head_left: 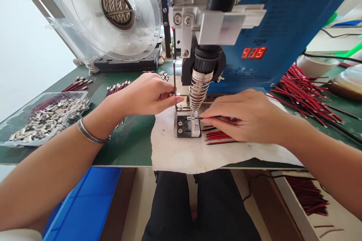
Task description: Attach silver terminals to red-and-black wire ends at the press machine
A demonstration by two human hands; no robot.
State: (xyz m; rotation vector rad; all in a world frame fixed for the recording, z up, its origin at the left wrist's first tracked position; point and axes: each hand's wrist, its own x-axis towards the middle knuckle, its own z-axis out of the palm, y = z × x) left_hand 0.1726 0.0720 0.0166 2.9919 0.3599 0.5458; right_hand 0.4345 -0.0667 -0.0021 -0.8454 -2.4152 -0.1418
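Note:
My right hand (243, 115) pinches a thin dark wire (200, 118) between thumb and fingertips. The wire's tip meets a small metal connector (190, 118) sitting in the black and white fixture (188, 127). Directly above stands the soldering iron (199, 86) with its coiled wire guard. My left hand (149, 94) is closed in a pinch beside the thin vertical solder feed tube (174, 71); what sits between its fingers is too small to make out. Several red and black wires (220, 135) lie below my right hand on a white cloth (175, 154).
A clear tray of metal connectors (56, 120) is at left, with finished-looking wired pieces (117, 88) near my left wrist. A blue control box (271, 19) rises behind, beside a clear spool (85, 15). Red wires (305, 94) are heaped at right.

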